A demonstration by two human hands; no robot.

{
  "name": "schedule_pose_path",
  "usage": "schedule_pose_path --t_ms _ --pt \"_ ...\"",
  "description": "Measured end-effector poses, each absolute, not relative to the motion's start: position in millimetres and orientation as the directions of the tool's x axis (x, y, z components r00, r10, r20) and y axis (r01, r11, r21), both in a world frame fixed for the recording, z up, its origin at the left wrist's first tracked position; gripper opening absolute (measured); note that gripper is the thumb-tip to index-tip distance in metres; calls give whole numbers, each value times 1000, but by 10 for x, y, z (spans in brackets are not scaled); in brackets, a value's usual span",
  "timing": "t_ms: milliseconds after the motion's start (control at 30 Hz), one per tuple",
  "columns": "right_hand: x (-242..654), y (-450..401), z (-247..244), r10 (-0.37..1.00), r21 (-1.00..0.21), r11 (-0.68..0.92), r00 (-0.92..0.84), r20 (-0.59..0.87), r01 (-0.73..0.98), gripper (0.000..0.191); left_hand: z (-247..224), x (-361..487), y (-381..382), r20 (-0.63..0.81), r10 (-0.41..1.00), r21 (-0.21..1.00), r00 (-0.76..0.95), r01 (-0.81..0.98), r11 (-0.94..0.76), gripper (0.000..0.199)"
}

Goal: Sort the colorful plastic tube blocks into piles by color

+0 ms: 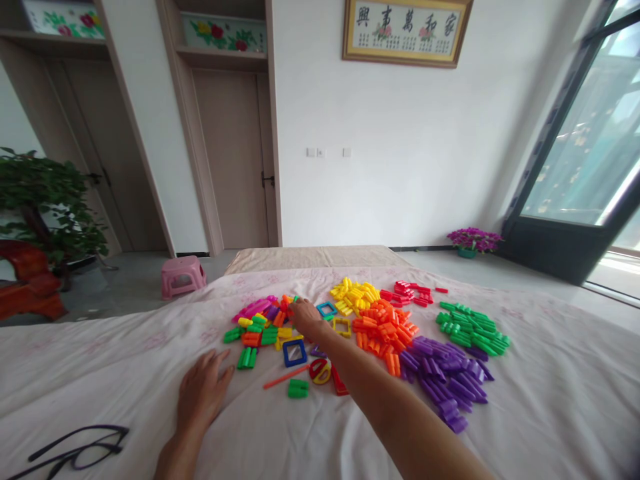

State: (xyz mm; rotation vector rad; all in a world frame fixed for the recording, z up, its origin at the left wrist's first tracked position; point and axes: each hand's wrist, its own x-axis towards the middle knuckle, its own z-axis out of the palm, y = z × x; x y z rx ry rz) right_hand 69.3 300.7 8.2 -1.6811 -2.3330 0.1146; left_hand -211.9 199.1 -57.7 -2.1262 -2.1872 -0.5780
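Note:
My left hand (204,383) lies on the cloth with its fingers apart, holding nothing, close to a green plastic building piece (247,359). My right hand (306,316) reaches into the far side of a mixed pile of plastic pieces. Its fingers are curled down by orange pieces (285,307) and a bit of green; what they grip is hidden. Around it lie a blue square frame (294,353), a light blue frame (327,309), a yellow frame (342,327) and magenta pieces (256,309). An orange stick (286,377) and a red and yellow round piece (320,372) lie nearer.
Sorted heaps of yellow (354,295), red (407,293), orange (384,328), green (473,328) and purple (447,373) pieces lie on the right. Eyeglasses (90,453) rest at the front left of the cloth (125,360). A pink stool (183,276) stands beyond.

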Motion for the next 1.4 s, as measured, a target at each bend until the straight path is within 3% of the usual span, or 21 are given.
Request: schedule_pose_path --t_ms 267,467,567,800,933,1067,1267,1400 --pt "735 2873 63 955 -281 274 -225 193 920 28 -581 -2123 1989 268 961 231 -65 973 1 48" --pt "1071 2663 147 950 -474 253 -124 287 843 27 -619 -2140 2005 273 960 229 -56 973 -9 49" --pt "1460 2510 260 944 -502 222 -56 325 836 25 -653 -2157 2014 295 954 223 -51 975 -17 50" --pt "2420 2068 570 904 -427 -102 263 337 898 30 -747 -2214 2054 364 931 177 6 981 -75 50" --pt "2634 1932 603 865 -348 -191 325 383 918 30 -739 -2208 2059 364 931 182 0 981 -71 49" --pt "2409 2022 548 885 -369 -77 233 402 926 31 -687 -2174 2029 341 940 192 -23 980 -46 49" --pt "1452 2304 414 934 -404 297 -175 312 865 33 -613 -2135 1992 298 953 214 -50 977 -15 48" --pt "857 2488 360 915 -352 389 -314 252 851 41 -589 -2122 1987 276 959 229 -62 973 -3 49"
